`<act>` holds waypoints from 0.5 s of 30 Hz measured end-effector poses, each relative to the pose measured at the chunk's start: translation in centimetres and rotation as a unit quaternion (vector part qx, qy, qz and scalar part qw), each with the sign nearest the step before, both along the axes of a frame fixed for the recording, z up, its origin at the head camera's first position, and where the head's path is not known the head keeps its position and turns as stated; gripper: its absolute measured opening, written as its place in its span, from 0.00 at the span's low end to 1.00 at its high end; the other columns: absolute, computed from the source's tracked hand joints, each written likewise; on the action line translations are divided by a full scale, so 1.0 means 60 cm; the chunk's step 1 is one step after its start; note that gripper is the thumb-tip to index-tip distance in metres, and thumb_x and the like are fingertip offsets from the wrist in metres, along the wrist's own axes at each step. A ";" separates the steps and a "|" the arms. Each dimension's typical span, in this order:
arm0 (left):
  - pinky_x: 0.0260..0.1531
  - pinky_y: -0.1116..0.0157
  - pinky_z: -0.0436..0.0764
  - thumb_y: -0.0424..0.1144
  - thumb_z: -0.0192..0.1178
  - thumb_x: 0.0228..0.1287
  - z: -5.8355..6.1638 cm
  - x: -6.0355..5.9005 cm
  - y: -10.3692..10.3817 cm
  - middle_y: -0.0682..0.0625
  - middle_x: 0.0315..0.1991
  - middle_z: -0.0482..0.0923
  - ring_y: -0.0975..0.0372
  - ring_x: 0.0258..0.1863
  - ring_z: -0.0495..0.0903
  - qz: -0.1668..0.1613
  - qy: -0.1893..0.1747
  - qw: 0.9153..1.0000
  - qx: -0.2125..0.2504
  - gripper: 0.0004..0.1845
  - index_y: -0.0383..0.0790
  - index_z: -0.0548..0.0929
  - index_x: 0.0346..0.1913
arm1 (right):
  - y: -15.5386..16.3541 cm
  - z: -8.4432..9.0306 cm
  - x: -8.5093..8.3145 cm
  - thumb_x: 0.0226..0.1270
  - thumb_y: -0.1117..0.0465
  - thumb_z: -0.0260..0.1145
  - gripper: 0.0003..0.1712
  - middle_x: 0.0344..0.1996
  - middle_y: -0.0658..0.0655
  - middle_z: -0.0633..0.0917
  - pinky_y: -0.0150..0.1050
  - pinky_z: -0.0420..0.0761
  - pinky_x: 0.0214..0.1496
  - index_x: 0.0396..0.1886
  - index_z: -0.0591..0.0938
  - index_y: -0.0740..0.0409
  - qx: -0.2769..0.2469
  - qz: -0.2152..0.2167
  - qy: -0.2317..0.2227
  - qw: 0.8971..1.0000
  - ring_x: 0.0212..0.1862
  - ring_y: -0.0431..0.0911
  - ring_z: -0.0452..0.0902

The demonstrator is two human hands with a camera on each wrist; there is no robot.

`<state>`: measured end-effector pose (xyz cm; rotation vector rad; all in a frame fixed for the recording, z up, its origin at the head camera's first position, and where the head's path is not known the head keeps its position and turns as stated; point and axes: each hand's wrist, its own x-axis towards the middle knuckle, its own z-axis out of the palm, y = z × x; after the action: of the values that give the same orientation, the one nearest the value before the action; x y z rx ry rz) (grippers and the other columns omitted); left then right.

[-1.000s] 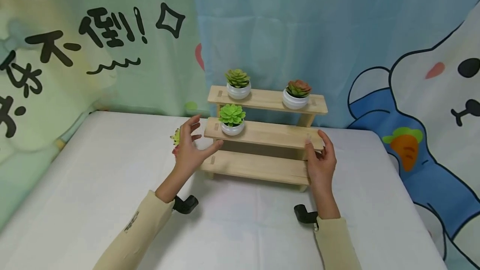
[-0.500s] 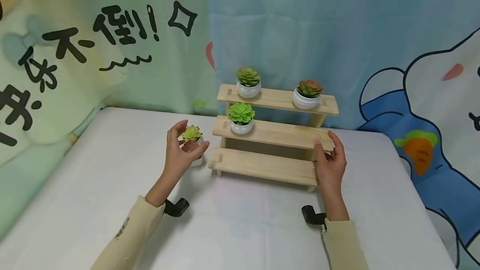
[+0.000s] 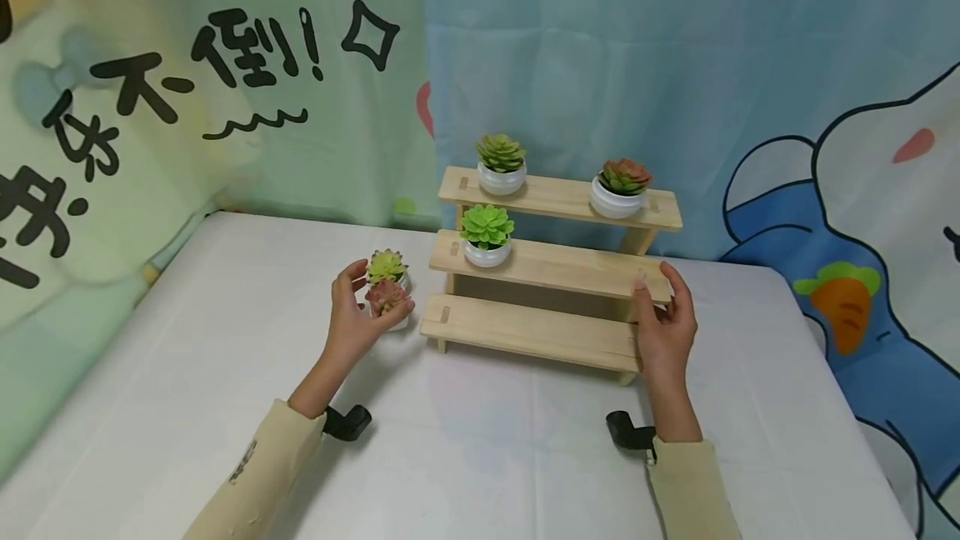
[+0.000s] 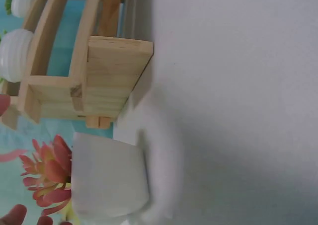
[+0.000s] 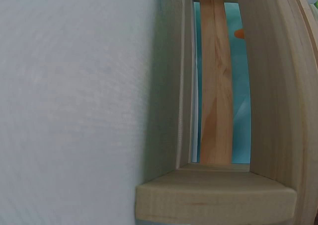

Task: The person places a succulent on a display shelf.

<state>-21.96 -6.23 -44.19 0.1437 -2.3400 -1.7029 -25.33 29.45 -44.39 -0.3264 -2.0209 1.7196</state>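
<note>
Backdrop: cartoon-printed cloth hangs behind, pale green with black characters on the left [image 3: 187, 107], blue with a white rabbit and a carrot on the right [image 3: 825, 190].
Surface: white cloth-covered table [image 3: 480, 457], with both cream-sleeved forearms lying over it.
Stand: three-tiered stepped shelf of pale unfinished wood [image 3: 551, 269], standing on the table toward the back, its steps rising away from the person.
Top tier: a green succulent in a round white pot [image 3: 501, 165] at the left end and a reddish-brown succulent in a round white pot [image 3: 621, 188] toward the right end.
Middle tier: a bright green succulent in a round white pot [image 3: 487, 236] at the left end.
Left hand: the left hand [image 3: 358, 319] is curled round a pink-red succulent in a small white pot [image 3: 388, 304], thumb on one side and fingers on the other; the pot sits on the table just left of the stand's lowest step.
Behind it: a yellow-green succulent in a white pot [image 3: 387, 267] stands just beside the held one, farther from the person.
Right hand: the right hand [image 3: 663, 327] grips the right end of the stand, thumb on top of the middle tier and fingers curled at its edge.
Wrists: a black camera mount [image 3: 628, 433] shows under each wrist.
</note>
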 end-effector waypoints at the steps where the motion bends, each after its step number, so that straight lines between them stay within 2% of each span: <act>1: 0.59 0.45 0.65 0.34 0.72 0.50 -0.002 0.000 0.000 0.32 0.66 0.56 0.42 0.64 0.60 0.001 -0.001 1.000 -0.002 0.46 0.30 0.57 0.69 | 0.000 -0.001 0.000 0.71 0.60 0.62 0.28 0.49 0.39 0.75 0.24 0.70 0.41 0.69 0.72 0.53 0.000 0.000 -0.001 1.000 0.40 0.31 0.72; 5: 0.59 0.43 0.66 0.33 0.73 0.49 -0.014 0.002 0.001 0.32 0.64 0.57 0.42 0.62 0.61 0.004 -0.007 1.000 -0.007 0.47 0.29 0.57 0.69 | 0.001 -0.002 0.000 0.71 0.59 0.62 0.28 0.49 0.39 0.76 0.24 0.71 0.41 0.69 0.72 0.53 -0.001 0.000 -0.004 1.000 0.40 0.31 0.72; 10: 0.58 0.45 0.68 0.32 0.72 0.50 -0.031 0.005 0.001 0.30 0.64 0.56 0.41 0.61 0.63 0.005 -0.042 0.999 0.003 0.50 0.28 0.52 0.71 | 0.001 -0.002 -0.001 0.71 0.60 0.62 0.28 0.49 0.39 0.76 0.24 0.71 0.42 0.69 0.71 0.53 -0.006 0.003 -0.006 1.000 0.42 0.31 0.73; 15: 0.50 0.51 0.72 0.33 0.71 0.51 -0.041 0.005 0.002 0.31 0.61 0.59 0.43 0.56 0.65 0.010 -0.068 0.998 0.003 0.52 0.27 0.48 0.73 | 0.002 -0.001 -0.001 0.71 0.60 0.62 0.28 0.50 0.41 0.76 0.25 0.71 0.43 0.69 0.71 0.52 -0.004 0.004 -0.007 1.000 0.43 0.31 0.73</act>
<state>-21.69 -6.11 -46.67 0.2902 -2.4205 -1.7410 -25.40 29.56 -44.47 -0.3345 -2.0281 1.7343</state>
